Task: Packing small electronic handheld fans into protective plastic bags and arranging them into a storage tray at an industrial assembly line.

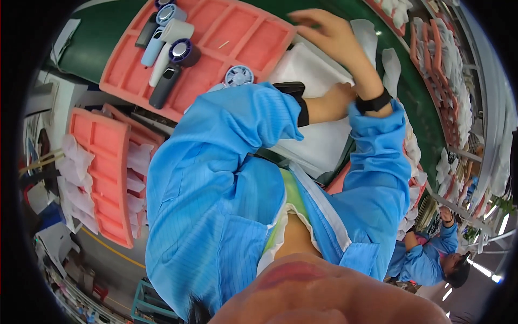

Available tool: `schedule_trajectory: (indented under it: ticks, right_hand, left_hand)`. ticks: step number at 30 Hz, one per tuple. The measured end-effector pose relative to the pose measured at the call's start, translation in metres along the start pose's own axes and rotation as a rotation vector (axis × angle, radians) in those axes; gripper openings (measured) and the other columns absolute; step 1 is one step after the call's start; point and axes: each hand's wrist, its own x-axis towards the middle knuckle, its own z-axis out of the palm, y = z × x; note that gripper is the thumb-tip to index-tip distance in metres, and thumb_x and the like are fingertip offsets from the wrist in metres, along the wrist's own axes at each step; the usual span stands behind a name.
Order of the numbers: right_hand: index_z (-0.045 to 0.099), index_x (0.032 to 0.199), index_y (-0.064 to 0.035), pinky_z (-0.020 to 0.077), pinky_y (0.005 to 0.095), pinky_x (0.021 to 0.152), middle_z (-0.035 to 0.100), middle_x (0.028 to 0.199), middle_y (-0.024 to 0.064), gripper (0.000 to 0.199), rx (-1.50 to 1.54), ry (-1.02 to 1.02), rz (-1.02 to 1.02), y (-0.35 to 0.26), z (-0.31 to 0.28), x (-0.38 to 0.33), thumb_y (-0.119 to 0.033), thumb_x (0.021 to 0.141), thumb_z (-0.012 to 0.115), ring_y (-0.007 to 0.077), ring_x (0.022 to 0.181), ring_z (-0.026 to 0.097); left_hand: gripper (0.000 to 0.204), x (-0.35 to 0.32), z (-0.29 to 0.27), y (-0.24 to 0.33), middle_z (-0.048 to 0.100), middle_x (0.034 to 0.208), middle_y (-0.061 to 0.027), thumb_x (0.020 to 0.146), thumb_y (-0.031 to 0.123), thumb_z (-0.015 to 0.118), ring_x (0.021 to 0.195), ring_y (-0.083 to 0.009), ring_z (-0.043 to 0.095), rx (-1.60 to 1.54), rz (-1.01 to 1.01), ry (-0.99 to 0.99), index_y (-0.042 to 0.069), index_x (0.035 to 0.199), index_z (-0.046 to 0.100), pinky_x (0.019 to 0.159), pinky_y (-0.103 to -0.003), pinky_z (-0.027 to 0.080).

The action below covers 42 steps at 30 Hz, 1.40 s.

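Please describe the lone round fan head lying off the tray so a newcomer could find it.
Start at the big pink tray on the green belt, which holds several handheld fans. Just past its near edge, beside the blue sleeve, lies the fan head: a pale blue grille disc with no handle, unlike the others.

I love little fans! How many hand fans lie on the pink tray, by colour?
Black or dark grey fans: 2
Light blue fan: 1
White fan: 1
Pale fan, half hidden by the blue sleeve: 1
Total: 5
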Motion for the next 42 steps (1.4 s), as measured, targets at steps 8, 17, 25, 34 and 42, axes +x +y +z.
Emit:
schedule_trajectory:
  ticks: [8, 17, 25, 34, 42]
  right_hand:
    - [0.064, 0.114, -0.0036, 0.0518, 0.0328, 0.075, 0.067, 0.104, 0.0144, 0.052, 0.072, -0.221, -0.051, -0.022, 0.158, 0.147, -0.039, 0.077, 0.072, 0.0253, 0.09, 0.065]
    - [0.065, 0.109, -0.0018, 0.0514, 0.0343, 0.076, 0.068, 0.096, 0.0159, 0.058, 0.12, -0.29, 0.274, -0.041, 0.163, 0.162, -0.034, 0.064, 0.08, 0.0273, 0.082, 0.066]
    - [0.057, 0.111, 0.0003, 0.0502, 0.0345, 0.076, 0.064, 0.097, 0.0168, 0.06, 0.102, 0.291, -0.169, -0.089, 0.004, 0.058, -0.024, 0.06, 0.079, 0.0281, 0.09, 0.064]
    - [0.056, 0.11, -0.0003, 0.0464, 0.0275, 0.079, 0.061, 0.096, 0.0057, 0.055, -0.045, 0.875, 0.328, -0.076, -0.137, -0.176, -0.01, 0.06, 0.076, 0.0128, 0.089, 0.057]
    - [0.055, 0.11, -0.0021, 0.0466, 0.0287, 0.078, 0.061, 0.093, 0.0074, 0.056, 0.001, 0.744, 0.386, -0.065, -0.119, -0.204, -0.013, 0.06, 0.078, 0.0151, 0.088, 0.058]
  left_hand:
    - [0.019, -0.018, -0.019, -0.034, 0.063, 0.102, -0.0113, 0.078, 0.02, 0.068, 0.094, -0.0298, 0.061, -0.075, -0.018, 0.315, 0.013, 0.096, 0.067, 0.071, -0.041, 0.051]
    - [0.017, -0.016, 0.02, -0.042, 0.064, 0.102, -0.009, 0.078, 0.019, 0.068, 0.093, -0.0287, 0.063, -0.356, 0.011, 0.58, 0.013, 0.094, 0.068, 0.071, -0.04, 0.051]
    - [0.015, 0.001, 0.092, -0.032, 0.066, 0.102, -0.0069, 0.078, 0.018, 0.068, 0.092, -0.0276, 0.064, -0.647, 0.024, 0.803, 0.013, 0.093, 0.07, 0.072, -0.04, 0.051]
    - [0.016, 0.026, -0.05, -0.018, 0.068, 0.08, -0.0013, 0.081, 0.018, 0.071, 0.072, -0.0121, 0.059, -1.044, -0.179, 0.096, 0.004, 0.088, 0.07, 0.065, -0.026, 0.046]
    - [0.016, 0.027, -0.1, -0.016, 0.058, 0.075, 0.002, 0.088, 0.015, 0.066, 0.063, -0.0054, 0.049, -1.352, -0.299, 0.105, 0.003, 0.098, 0.065, 0.054, -0.019, 0.034]
